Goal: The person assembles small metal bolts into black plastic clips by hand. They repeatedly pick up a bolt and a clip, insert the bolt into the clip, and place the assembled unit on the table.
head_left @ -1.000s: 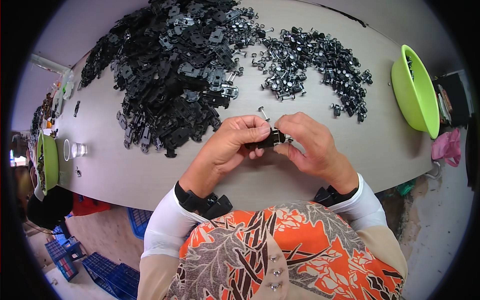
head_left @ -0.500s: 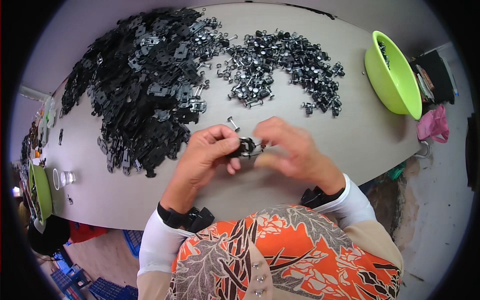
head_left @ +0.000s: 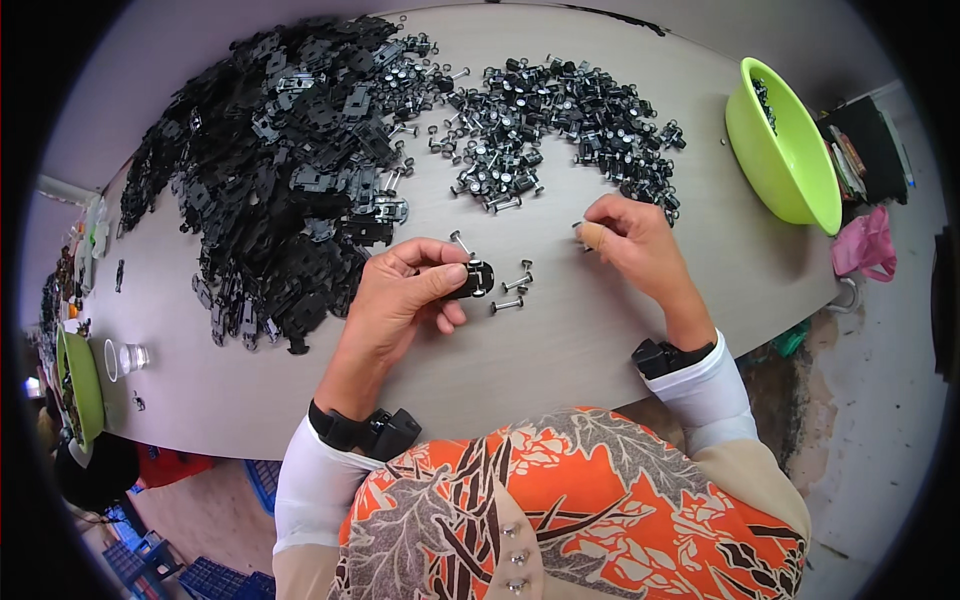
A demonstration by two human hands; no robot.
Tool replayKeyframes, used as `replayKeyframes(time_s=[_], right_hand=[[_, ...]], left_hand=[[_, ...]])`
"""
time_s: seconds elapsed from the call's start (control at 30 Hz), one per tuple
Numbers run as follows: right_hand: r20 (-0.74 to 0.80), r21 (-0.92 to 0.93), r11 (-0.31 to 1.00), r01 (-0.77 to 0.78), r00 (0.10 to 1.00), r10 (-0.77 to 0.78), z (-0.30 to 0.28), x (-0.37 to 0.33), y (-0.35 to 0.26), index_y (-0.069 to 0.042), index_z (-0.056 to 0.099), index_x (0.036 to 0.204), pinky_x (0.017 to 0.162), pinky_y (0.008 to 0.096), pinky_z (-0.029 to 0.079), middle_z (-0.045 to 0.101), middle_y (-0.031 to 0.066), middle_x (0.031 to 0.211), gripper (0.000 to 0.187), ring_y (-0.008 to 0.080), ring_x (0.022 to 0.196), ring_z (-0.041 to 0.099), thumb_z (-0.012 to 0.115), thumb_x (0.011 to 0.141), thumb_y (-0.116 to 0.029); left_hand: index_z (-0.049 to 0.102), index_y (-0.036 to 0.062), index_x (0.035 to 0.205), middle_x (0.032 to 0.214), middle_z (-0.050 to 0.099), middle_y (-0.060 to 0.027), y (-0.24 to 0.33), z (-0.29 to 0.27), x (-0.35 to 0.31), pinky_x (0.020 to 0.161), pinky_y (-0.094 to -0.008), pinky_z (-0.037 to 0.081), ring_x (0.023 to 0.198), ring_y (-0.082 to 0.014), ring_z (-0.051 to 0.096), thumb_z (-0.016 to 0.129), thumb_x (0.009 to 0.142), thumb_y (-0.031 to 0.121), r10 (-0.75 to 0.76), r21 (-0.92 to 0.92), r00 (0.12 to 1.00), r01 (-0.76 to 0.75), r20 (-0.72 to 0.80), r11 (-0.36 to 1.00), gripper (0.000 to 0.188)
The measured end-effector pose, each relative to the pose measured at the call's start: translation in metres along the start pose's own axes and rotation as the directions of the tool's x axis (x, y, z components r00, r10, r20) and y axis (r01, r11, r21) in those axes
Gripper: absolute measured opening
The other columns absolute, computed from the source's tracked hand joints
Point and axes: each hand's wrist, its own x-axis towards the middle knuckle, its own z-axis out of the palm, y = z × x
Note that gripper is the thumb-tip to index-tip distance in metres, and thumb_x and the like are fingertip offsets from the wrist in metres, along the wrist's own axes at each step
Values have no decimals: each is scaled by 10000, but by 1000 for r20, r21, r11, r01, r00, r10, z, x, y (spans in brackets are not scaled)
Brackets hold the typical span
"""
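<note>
The black plate (head_left: 472,279) was in the left hand (head_left: 405,293), above the near half of the table (head_left: 560,360), about midway between its left and right edges. That grip was firm, the thumb lying over the plate and the fingers curled beneath. A bright metal piece showed at the plate's exposed end, so the plate seemed at least partly fitted; the thumb hid the rest, and whether anything was fixed there could not be told.

The right hand (head_left: 640,245), nearer the right edge, was pinched narrow on a small wheeled axle (head_left: 587,247), not yet at the plate. Whether that axle was clear of the surface could not be told. Loose axles (head_left: 507,304) lay just beside the plate, unused, with another just beyond the left thumb.

Much appeared left: a large plate heap (head_left: 280,180) spread toward the far left corner, and an axle heap (head_left: 560,120) lay right of it toward the far edge. By the right edge, a green basin (head_left: 795,175) held some small dark and metal parts; whether these were finished pieces was unclear.
</note>
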Motion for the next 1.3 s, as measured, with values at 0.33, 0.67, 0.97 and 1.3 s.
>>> replayKeyframes(time_s=[0.33,0.67,0.97,1.3], right_hand=[[100,-341,815,469,880,-465,-2,-4,13,5,602,902,544,330,451,574,103,865,168,238,604,566,601,735,28],[89,-137,655,743,667,-739,57,-14,-50,-27,595,843,553,326,476,553,92,847,197,247,643,584,604,673,71],[18,-81,639,765,643,-766,65,-8,-43,-26,611,890,504,307,473,528,79,857,212,199,601,569,623,705,77],[115,-210,621,755,650,-751,67,-15,-50,-24,599,879,516,329,486,506,88,856,220,231,614,589,631,680,65]], left_hand=[[647,-17,1007,787,650,-68,1,0,-1,389,-195,450,505,-109,598,698,829,74,-10,35,999,12,-53,999,207],[572,-87,1144,891,662,-148,5,7,-4,597,-272,563,699,-201,666,545,948,256,-92,-188,987,116,134,975,397],[551,-35,1035,986,649,-179,-1,-6,0,811,-332,585,919,-284,679,636,863,49,-3,-365,964,104,266,925,210],[558,13,838,878,657,-125,-1,0,-4,748,-320,579,841,-262,688,609,903,114,49,-203,975,-4,217,979,130]])
